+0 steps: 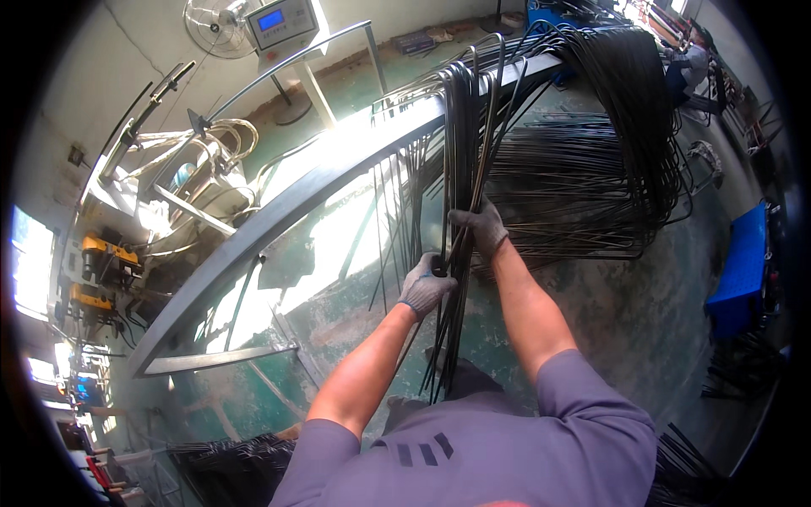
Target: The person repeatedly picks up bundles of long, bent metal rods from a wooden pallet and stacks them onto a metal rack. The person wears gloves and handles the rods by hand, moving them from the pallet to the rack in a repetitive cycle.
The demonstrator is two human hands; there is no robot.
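Gripping a bunch of thin dark bent wire rods that hangs over a long grey steel rail, both gloved hands closed tight on it. Left to right:

- Far left: yellow machine units and a tangle of pale hoses by the wall, well apart from the hands. Grey control box with blue screen and a fan up top.
- Rail runs diagonally from lower left up to upper right; rods draped over its upper stretch, legs hanging down toward the green floor.
- Left hand: grey glove, fist wrapped round the lower part of the bunch.
- Right hand: grey glove, closed on the same bunch just above, hands near each other.
- Right of the hands: a much bigger heap of the same rods draped over the rail end, touching or mingling with the held bunch at the top; cannot tell where one ends.
- Far right: blue crate on the floor, well apart.

Step, as judged: separating a handful from the stock on the rail. Next move probably needs lifting the bunch up clear of the rail. Risk: hooked tops snagging neighbouring rods and dragging extras along; loose rods hanging left of the bunch may tangle too.
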